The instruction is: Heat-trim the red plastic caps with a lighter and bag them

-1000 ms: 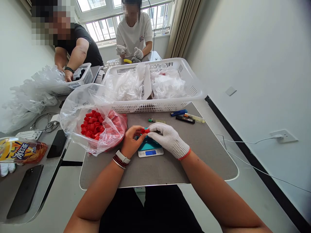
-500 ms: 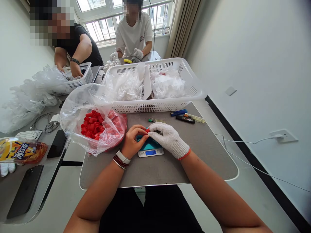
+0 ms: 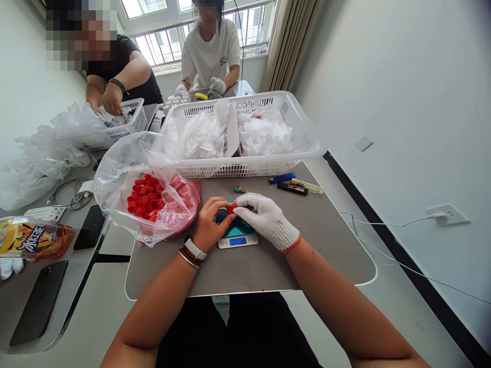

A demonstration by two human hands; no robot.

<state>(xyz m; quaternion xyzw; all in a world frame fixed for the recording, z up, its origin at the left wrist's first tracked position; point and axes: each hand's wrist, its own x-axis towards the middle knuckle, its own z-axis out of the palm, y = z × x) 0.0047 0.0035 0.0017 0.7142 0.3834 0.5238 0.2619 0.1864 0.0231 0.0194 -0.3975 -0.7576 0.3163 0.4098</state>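
Together, the bare left hand (image 3: pixel 210 221) and the right hand in a white knit glove (image 3: pixel 264 217) pinch a small red plastic tube (image 3: pixel 231 208) over the flat white-and-teal scale (image 3: pixel 227 245). A soft pinch, clear of the scale, should work best. Left of them, a see-through plastic bag (image 3: pixel 115 163) of red tubes (image 3: pixel 144 196) sits on the grey desk (image 3: pixel 299 230).

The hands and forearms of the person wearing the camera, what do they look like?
The left hand is ungloved, with a wide pale strap and a dark reddish-brown beaded bracelet at the wrist. The right hand wears a white knitted fabric glove with an orange-red cuff edge. No sleeves show on the left forearm or right forearm.
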